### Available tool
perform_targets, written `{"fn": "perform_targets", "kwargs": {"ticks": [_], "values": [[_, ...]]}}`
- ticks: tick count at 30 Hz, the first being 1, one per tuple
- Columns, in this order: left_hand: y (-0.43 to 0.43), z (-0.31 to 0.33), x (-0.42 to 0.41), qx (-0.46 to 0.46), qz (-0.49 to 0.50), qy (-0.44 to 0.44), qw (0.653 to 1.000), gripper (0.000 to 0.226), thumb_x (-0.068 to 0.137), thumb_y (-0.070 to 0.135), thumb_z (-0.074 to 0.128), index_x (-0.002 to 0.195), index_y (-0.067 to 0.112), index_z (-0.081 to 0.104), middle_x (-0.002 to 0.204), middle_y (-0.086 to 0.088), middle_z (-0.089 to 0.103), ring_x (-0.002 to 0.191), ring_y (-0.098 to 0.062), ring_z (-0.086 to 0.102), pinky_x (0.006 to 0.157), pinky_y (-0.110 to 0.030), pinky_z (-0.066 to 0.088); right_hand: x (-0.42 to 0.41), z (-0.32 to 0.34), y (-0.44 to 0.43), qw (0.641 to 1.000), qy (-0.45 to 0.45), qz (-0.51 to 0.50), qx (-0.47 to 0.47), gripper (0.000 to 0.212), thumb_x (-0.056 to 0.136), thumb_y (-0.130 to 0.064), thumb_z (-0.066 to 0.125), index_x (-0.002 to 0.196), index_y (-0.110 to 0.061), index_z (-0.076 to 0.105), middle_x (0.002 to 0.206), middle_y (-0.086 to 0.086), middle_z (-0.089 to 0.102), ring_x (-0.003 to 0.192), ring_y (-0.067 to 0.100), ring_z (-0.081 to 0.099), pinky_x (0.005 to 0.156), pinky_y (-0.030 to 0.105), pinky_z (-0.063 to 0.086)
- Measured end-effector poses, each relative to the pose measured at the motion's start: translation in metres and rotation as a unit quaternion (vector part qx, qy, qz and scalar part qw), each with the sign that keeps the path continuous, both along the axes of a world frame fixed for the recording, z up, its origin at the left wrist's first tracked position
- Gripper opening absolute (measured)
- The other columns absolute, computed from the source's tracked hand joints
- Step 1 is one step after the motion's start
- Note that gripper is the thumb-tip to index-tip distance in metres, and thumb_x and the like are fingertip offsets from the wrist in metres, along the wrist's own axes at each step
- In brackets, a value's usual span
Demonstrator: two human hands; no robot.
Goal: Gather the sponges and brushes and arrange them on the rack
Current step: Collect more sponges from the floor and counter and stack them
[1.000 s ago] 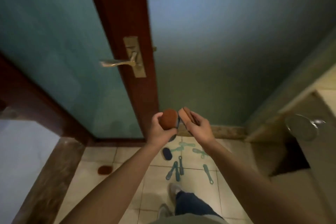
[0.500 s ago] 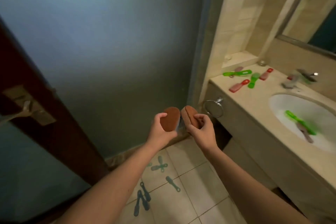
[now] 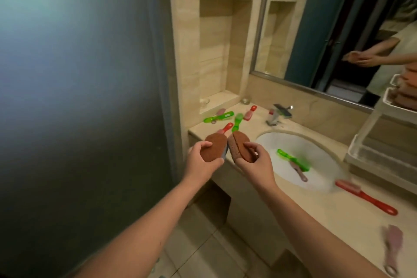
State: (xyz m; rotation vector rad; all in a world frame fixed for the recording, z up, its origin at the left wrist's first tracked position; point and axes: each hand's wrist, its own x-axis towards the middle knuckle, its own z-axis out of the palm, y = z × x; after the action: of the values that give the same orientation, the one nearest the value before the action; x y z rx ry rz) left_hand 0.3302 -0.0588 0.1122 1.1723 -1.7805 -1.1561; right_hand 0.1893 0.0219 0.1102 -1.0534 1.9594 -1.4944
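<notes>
Glass wall [image 3: 79, 97]: it fills the left side now; the wooden door and its handle, in sight a second ago, are gone from view.
Left hand [image 3: 203, 162]: fingers closed round a brown oval sponge [image 3: 213, 150], thumb over its near edge, held up in front of the counter corner just as half a second ago.
Right hand [image 3: 257, 165]: fingertips pinching a second brown sponge [image 3: 241, 149], which looks like two stacked pads; the two sponges sit just beside each other, nearly touching.
Counter [image 3: 338, 214]: much nearer and wider in view than before.
Back-corner brushes: a green brush [image 3: 218, 117], another green one [image 3: 238, 121], a red-handled one [image 3: 225, 128] and a pink one [image 3: 250, 113] lie scattered near the wall niche [image 3: 216, 52].
Sink [image 3: 320, 178]: a green brush [image 3: 293, 160] lies in the basin, crossed with a pinkish one [image 3: 300, 170].
Tap [image 3: 278, 114]: behind the basin.
Front edge: a red brush [image 3: 365, 197] and a pale pink brush [image 3: 392, 248], both newly in view.
Rack [image 3: 370, 156]: white, at the far right, newly in view, with brown sponges stacked in its upper tier [image 3: 404, 97].
Mirror [image 3: 338, 29]: reflects the person's arms.
</notes>
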Motion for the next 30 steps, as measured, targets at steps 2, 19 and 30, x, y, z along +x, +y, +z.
{"fn": "perform_targets", "kwargs": {"ticks": [2,19,30], "values": [[0.000,0.003,-0.031,-0.011,-0.008,0.003,1.000,0.050,0.074,0.029,0.079,0.115,0.035,0.052,0.135,0.002,0.045,0.112,-0.016,0.051,0.083,-0.027,0.053,-0.029,0.004,0.003,1.000,-0.004,-0.024,-0.015,0.056,0.062,-0.035,0.074,0.116,-0.031,0.058,0.126,0.004,0.056,0.107,0.015,0.061,0.090,0.039,0.057],[-0.003,0.039,-0.258,-0.016,-0.191,0.109,0.975,0.037,0.071,0.038,0.081,0.101,0.035,0.061,0.111,0.009,0.063,0.101,-0.008,0.061,0.084,-0.027,0.052,-0.220,0.057,0.047,0.977,0.005,-0.198,-0.079,0.046,0.075,-0.006,0.074,0.117,-0.022,0.065,0.120,0.001,0.066,0.107,0.013,0.063,0.097,0.036,0.052],[-0.038,0.091,-0.409,-0.013,-0.356,0.166,0.920,0.045,0.065,0.019,0.070,0.106,0.036,0.059,0.122,0.004,0.060,0.107,-0.012,0.060,0.091,-0.034,0.054,-0.320,0.121,0.035,0.931,0.057,-0.340,-0.121,0.047,0.076,-0.002,0.072,0.120,-0.016,0.063,0.113,-0.002,0.062,0.097,0.006,0.060,0.082,0.017,0.048]]}}
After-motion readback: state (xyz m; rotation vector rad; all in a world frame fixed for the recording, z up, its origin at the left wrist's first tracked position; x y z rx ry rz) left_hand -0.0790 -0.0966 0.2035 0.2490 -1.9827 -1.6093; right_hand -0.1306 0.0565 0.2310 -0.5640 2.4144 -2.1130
